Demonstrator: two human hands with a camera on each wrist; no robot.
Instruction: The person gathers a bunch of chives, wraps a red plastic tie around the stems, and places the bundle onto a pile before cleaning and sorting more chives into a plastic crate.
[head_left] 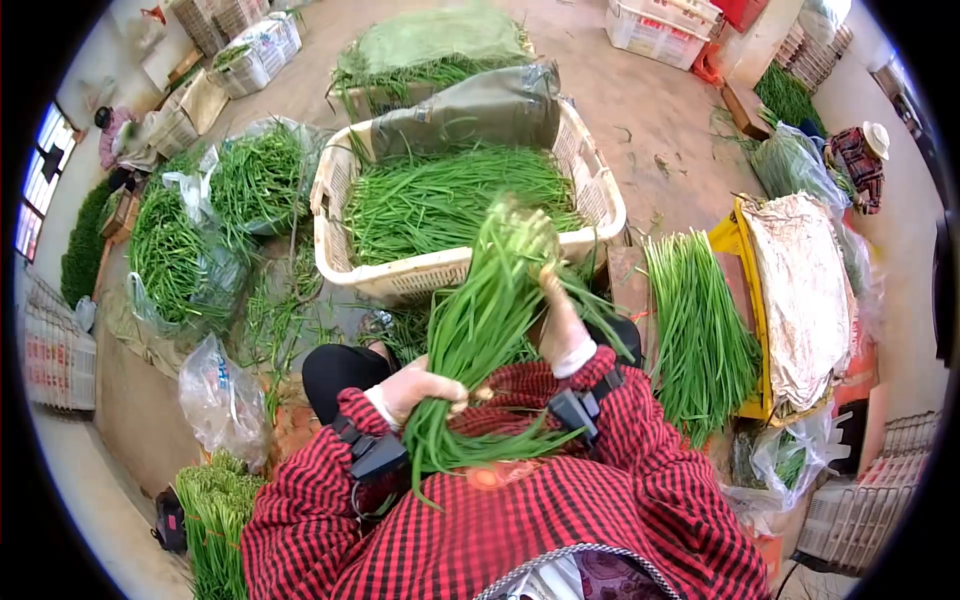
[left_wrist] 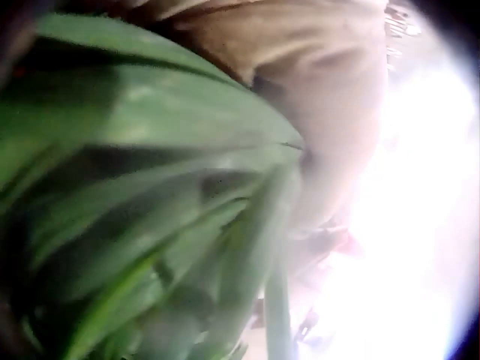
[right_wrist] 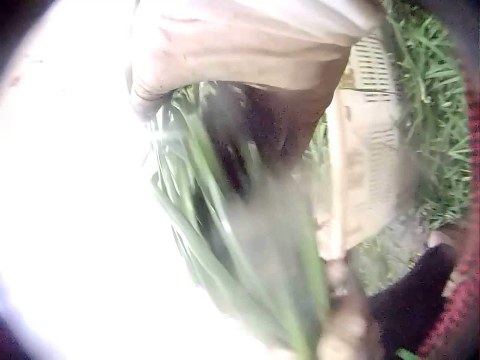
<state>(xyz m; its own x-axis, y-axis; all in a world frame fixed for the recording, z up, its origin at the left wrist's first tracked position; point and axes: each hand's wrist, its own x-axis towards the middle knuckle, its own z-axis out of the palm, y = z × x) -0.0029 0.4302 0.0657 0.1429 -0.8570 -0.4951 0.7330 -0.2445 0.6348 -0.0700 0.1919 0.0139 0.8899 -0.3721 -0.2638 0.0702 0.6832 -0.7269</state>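
A thick bundle of green chives [head_left: 485, 290] is held over the lap in the head view, pale stem ends up and leaf tips hanging down. My left hand [head_left: 415, 388], in a pale glove, grips its lower leafy part, thumb across the leaves. My right hand [head_left: 562, 322], also gloved, grips the right side near the stem ends, which look blurred. Broad leaves [left_wrist: 150, 150] fill the left wrist view beside the left hand [left_wrist: 307, 82]. In the right wrist view, the right hand [right_wrist: 232, 52] curls round the stems [right_wrist: 202, 165].
Just ahead stands a cream plastic crate [head_left: 330, 240] of loose chives, a grey-green sheet [head_left: 480, 110] at its back. On the right lie a laid-out pile of chives [head_left: 705, 335] and a yellow crate [head_left: 750, 300] under white cloth. Bagged greens [head_left: 170, 250] stand left. Two people sit farther off.
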